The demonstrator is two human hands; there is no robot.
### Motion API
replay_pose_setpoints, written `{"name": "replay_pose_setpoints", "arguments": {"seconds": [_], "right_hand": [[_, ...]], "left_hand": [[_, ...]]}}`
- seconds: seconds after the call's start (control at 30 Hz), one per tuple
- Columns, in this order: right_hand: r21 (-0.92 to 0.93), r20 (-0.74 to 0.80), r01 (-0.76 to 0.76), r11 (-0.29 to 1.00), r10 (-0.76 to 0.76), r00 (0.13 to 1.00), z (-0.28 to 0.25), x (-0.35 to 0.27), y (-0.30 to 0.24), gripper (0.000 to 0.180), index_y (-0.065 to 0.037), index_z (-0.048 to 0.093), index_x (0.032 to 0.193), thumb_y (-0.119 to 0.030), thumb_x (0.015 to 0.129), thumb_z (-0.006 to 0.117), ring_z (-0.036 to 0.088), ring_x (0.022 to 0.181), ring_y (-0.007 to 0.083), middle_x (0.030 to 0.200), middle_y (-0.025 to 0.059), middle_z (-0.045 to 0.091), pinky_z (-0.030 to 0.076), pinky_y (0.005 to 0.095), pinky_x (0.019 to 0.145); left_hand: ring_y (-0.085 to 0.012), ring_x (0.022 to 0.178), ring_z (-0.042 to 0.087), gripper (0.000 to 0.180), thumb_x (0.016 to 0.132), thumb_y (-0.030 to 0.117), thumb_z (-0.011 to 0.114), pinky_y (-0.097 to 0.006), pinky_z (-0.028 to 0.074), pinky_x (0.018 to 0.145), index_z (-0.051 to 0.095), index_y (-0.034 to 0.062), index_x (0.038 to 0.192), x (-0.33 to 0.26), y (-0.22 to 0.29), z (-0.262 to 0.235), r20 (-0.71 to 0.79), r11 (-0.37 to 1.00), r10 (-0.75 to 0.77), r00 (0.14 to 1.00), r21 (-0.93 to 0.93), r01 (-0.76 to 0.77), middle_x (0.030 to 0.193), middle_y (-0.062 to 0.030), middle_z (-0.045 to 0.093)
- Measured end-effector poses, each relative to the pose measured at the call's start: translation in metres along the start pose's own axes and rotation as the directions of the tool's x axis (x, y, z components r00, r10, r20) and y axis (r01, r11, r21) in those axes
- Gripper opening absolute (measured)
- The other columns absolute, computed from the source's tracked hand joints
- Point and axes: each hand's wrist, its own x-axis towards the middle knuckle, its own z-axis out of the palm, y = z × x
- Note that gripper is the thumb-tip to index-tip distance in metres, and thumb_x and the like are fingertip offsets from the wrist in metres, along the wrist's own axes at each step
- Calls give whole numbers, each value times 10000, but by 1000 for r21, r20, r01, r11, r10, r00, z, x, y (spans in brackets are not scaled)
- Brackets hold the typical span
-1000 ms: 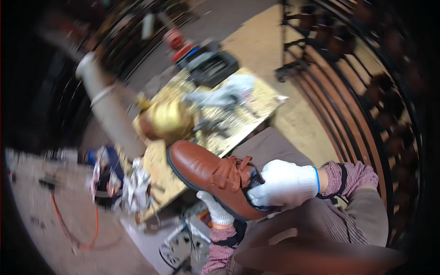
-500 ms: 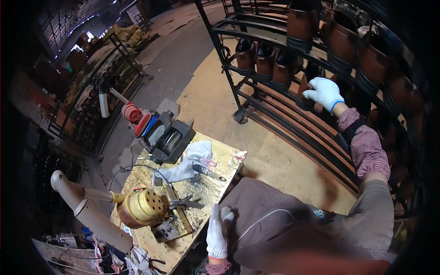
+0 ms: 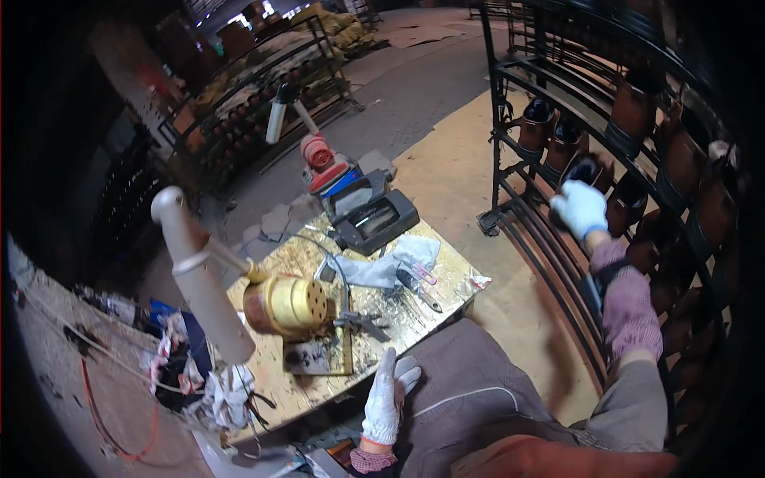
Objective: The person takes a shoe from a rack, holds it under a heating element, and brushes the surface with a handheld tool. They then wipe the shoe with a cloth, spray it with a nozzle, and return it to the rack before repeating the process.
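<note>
The shoe (image 3: 586, 168) could be knocked off the rack's (image 3: 496, 135) edge by the right hand (image 3: 582, 209), its grip untellable; the left hand's (image 3: 385, 402) fingers are outstretched, empty.

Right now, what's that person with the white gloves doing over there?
The person's right hand is at a brown shoe on a black rack; blur hides whether it grips. The left hand is open, with nothing in it, near the table. On the table lie pliers and a grey cloth.
</note>
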Motion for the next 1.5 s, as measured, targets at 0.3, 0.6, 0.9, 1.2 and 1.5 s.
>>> {"name": "replay_pose_setpoints", "arguments": {"seconds": [0.3,0.6,0.9,1.2,1.5], "right_hand": [[609,-208,592,528,-614,762,-115,-178,-139,210,-53,710,830,-242,796,795,625,613,298,677,124,601,475,396,575],[689,-307,725,-9,-909,281,-98,-233,-204,491,-43,714,1250,-399,913,688,677,674,259,1274,211,694,519,352,590],[647,-55,660,382,-840,540,-78,-253,-172,491,-30,683,1323,-283,904,725,719,979,350,1310,223,687,532,404,786],[670,9,612,419,-830,558,-64,-258,-179,468,-44,686,1327,-287,927,710,708,1061,366,1308,214,690,536,410,855],[681,16,623,385,-858,513,-63,-256,-186,477,-62,690,1326,-262,895,729,711,1041,355,1303,204,693,542,407,839]], "left_hand": [[-308,1308,563,856,1051,663,392,-452,436,1139,169,110,1665,-30,-4,12,33,964,-98,995,-247,103,1526,-211,478],[-342,1310,581,652,1057,576,432,-511,491,1114,462,107,1509,-39,-61,-122,-172,665,91,981,-723,-188,1478,-136,558],[-322,1322,568,639,1033,577,503,-506,455,1145,561,92,1446,20,-16,-170,-249,520,201,947,-793,-318,1456,-118,585],[-342,1411,482,821,1003,646,495,-561,373,1202,400,37,1545,-53,15,-135,-351,483,318,881,-740,-469,1554,-152,477],[-311,1407,488,871,998,752,403,-473,396,1195,344,134,1610,-35,53,-111,-525,802,212,824,-388,-454,1588,-100,459]]}}
